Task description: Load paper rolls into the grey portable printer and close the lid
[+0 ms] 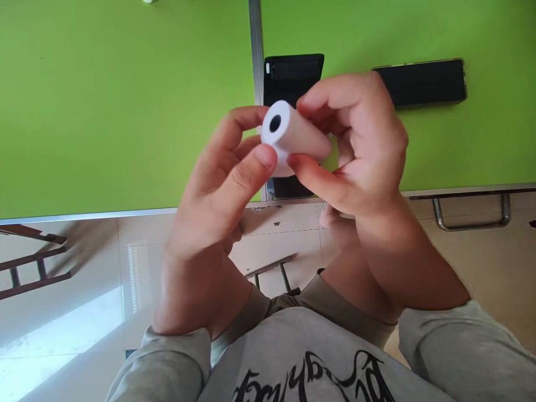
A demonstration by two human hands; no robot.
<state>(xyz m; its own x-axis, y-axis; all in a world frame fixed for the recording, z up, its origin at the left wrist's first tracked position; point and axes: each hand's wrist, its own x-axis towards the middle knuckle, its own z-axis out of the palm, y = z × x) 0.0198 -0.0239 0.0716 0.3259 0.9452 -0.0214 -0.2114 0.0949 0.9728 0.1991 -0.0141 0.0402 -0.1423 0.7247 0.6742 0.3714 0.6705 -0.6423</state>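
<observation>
2 bare hands, raised over the near edge of a green tabletop [125, 111], share 1 white roll [304, 139]. Roll: a smooth, matte cylinder, paper-like, tilted, its flat round end turned up and to the left; a dark round core [275, 123] shows in that end. Far end slightly blurred.

Left hand [213, 190]: partly closed, thumb pressed on the roll near its cored end, index finger round the far side. Right hand [364, 134]: fingers bent in a loose pinch, thumb and index fingertip on opposite sides of the roll's body.

Beneath the roll, partly hidden, a black device [295, 68], smooth and hard-edged, with a small white patch at 1 corner. Beside the right hand, a black rectangular object [422, 84] with rounded corners and a thin, lighter rim. A grey metal strip [256, 67] divides the smooth green surface. Below: pale, glossy floor tiles [285, 237].
</observation>
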